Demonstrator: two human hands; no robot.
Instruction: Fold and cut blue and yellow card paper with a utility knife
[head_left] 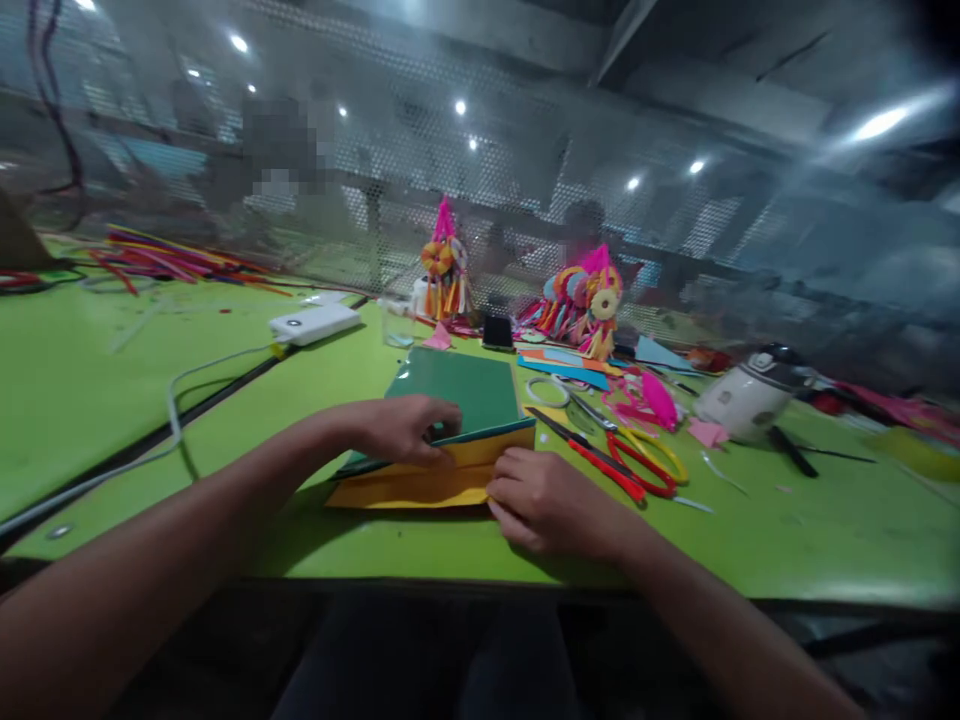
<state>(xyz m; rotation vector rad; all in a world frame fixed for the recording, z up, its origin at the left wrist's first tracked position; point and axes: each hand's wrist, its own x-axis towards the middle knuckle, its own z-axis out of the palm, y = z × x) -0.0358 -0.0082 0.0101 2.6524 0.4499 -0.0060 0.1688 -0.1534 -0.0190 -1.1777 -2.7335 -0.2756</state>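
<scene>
A green sheet or board (465,390) lies in front of me with its near edge raised. Yellow-orange paper (420,490) is folded along that near edge and spreads out on the green table below it. My left hand (409,428) curls over the raised edge, thumb down toward the yellow-orange paper and fingers on the green side. At the paper's right end, my right hand (536,497) pinches it with bent fingers, its side resting on the table. Just right of that hand lie scissors with red handles (592,460).
A second pair of scissors (645,455), a white tape roll (548,391) and coloured paper sheets (566,368) lie to the right. Tasselled ornaments (444,265) stand by the mesh screen. A white kettle-like container (750,395) is far right. A cabled white box (315,324) sits left.
</scene>
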